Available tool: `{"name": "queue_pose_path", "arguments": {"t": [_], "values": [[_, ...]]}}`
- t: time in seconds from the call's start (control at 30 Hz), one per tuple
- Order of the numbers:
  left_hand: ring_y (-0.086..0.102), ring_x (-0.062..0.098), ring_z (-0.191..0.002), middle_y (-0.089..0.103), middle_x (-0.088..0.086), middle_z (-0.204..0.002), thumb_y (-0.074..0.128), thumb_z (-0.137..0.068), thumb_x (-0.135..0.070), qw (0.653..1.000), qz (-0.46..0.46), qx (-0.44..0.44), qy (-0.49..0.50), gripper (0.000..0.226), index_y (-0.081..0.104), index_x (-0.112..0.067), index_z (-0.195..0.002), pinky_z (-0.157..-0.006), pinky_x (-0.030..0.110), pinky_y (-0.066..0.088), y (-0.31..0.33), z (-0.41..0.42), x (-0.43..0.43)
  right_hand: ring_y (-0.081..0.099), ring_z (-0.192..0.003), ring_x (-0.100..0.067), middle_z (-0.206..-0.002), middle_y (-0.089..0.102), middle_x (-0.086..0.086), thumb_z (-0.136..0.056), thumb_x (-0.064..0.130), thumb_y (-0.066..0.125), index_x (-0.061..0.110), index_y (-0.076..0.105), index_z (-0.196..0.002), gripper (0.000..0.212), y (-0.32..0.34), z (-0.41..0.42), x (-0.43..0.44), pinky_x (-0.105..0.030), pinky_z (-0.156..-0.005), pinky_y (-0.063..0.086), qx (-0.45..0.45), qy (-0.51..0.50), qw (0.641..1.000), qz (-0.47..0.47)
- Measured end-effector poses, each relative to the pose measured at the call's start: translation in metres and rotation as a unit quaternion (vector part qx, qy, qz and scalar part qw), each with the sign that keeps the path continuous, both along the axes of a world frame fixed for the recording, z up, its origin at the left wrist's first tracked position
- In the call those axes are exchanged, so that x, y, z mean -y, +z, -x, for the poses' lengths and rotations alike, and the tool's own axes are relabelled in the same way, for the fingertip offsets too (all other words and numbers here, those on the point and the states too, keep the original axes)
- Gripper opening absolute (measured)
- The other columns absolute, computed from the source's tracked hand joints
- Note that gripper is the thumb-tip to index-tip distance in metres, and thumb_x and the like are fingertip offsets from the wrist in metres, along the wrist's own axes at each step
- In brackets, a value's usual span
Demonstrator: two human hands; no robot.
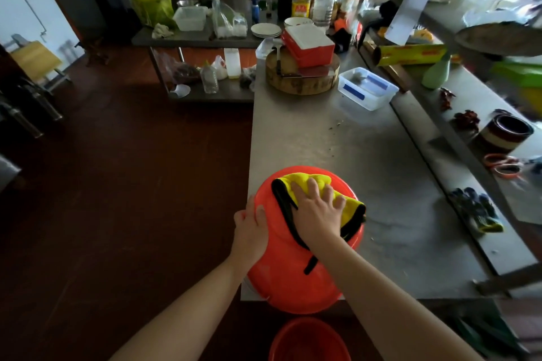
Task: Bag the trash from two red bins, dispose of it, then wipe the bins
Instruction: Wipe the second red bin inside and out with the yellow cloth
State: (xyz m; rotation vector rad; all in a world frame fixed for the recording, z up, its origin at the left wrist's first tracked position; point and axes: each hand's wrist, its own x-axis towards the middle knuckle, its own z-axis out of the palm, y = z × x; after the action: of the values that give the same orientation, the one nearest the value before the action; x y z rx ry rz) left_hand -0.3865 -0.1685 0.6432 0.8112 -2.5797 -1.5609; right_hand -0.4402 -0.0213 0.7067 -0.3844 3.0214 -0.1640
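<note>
Head view: at the left of my feed the left hand [249, 226] grips the side of the red bin [281, 278], thumb on top and fingers curled down round its wall. The bin sits at the near left corner of the steel table [322, 138], closed base turned up, its lower part hanging past the table's edge. A yellow cloth [305, 182] with black trim lies over that base. My right hand [318, 208] presses flat on the cloth, fingers spread and straight, grasping nothing. Below, 1 second red bin [309, 340] stands on the floor, mouth up. Further right, a clear tub [366, 91] rests at the table's far side, and dark gloves [476, 211] lie on the side ledge.
</note>
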Motion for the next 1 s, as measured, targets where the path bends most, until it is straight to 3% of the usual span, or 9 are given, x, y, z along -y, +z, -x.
{"name": "queue_pose_path", "arguments": {"t": [0.17,0.3,0.43,0.53,0.63,0.7,0.83,1.0], "values": [[0.051,0.030,-0.123,0.028,0.008,-0.147,0.019,-0.102,-0.061,1.000,-0.004,0.003,-0.008,0.055,0.016,-0.046,-0.155,-0.111,0.044,0.038,0.002,-0.001,-0.005,-0.005,-0.153,-0.040,-0.166,0.014,-0.007,-0.102,0.043,0.039,0.037,0.028,-0.155,0.054,-0.004,0.006,-0.044,-0.059,-0.122,-0.001,-0.027,-0.034,0.998,-0.041],[0.050,0.033,-0.126,0.028,0.009,-0.149,0.019,-0.103,-0.059,1.000,0.005,0.001,0.008,0.056,0.017,-0.043,-0.156,-0.111,0.049,0.038,0.003,0.001,-0.009,-0.002,-0.155,-0.036,-0.167,0.013,-0.007,-0.101,0.043,0.041,0.031,0.028,-0.157,0.058,-0.002,-0.002,-0.026,-0.056,-0.119,0.014,-0.022,-0.030,0.999,-0.012],[0.050,0.037,-0.126,0.034,0.015,-0.145,0.023,-0.106,-0.051,0.999,0.008,-0.026,0.017,0.052,0.023,-0.039,-0.156,-0.106,0.046,0.041,-0.001,0.000,-0.009,-0.001,-0.154,-0.037,-0.168,0.006,-0.006,-0.101,0.043,0.043,0.033,0.024,-0.158,0.061,-0.001,-0.025,0.012,-0.058,-0.118,0.015,-0.002,0.021,1.000,0.019],[0.039,0.036,-0.136,0.030,0.013,-0.155,0.029,-0.106,-0.041,1.000,0.012,-0.021,-0.009,0.053,0.019,-0.036,-0.157,-0.105,0.044,0.039,-0.005,-0.002,-0.007,-0.002,-0.154,-0.038,-0.168,0.006,-0.007,-0.101,0.040,0.045,0.032,0.025,-0.157,0.060,-0.004,-0.036,0.028,-0.058,-0.117,0.014,-0.001,0.048,0.999,0.021],[0.044,0.034,-0.127,0.041,0.013,-0.148,0.025,-0.108,-0.037,0.997,0.054,-0.060,-0.020,0.049,0.026,-0.030,-0.156,-0.098,0.037,0.039,-0.005,-0.003,-0.006,-0.002,-0.154,-0.038,-0.167,0.006,-0.006,-0.101,0.040,0.046,0.033,0.026,-0.157,0.060,-0.004,-0.036,0.024,-0.057,-0.117,0.016,-0.006,0.054,0.998,0.018],[0.049,0.031,-0.121,0.046,0.012,-0.139,0.021,-0.107,-0.044,0.997,0.041,-0.061,-0.006,0.049,0.029,-0.034,-0.155,-0.094,0.031,0.037,-0.002,-0.002,-0.006,0.000,-0.154,-0.036,-0.167,0.007,-0.005,-0.100,0.040,0.048,0.036,0.026,-0.156,0.060,-0.003,-0.033,0.015,-0.056,-0.117,0.019,-0.008,0.062,0.998,0.013],[0.050,0.031,-0.126,0.033,0.011,-0.145,0.016,-0.102,-0.061,0.999,0.024,-0.024,-0.010,0.058,0.020,-0.040,-0.156,-0.106,0.041,0.039,-0.001,-0.004,-0.006,0.001,-0.155,-0.034,-0.168,0.009,-0.002,-0.101,0.043,0.045,0.040,0.026,-0.156,0.058,-0.005,-0.025,-0.023,-0.055,-0.117,0.018,-0.010,0.022,1.000,0.007],[0.055,0.028,-0.121,0.029,0.008,-0.148,0.012,-0.101,-0.063,0.999,0.032,-0.020,-0.019,0.058,0.015,-0.043,-0.156,-0.105,0.044,0.044,0.000,-0.007,-0.011,0.001,-0.154,-0.035,-0.168,0.008,-0.003,-0.101,0.045,0.042,0.041,0.026,-0.156,0.057,-0.004,-0.019,-0.064,-0.053,-0.118,0.017,-0.018,-0.018,0.999,-0.031]]}}
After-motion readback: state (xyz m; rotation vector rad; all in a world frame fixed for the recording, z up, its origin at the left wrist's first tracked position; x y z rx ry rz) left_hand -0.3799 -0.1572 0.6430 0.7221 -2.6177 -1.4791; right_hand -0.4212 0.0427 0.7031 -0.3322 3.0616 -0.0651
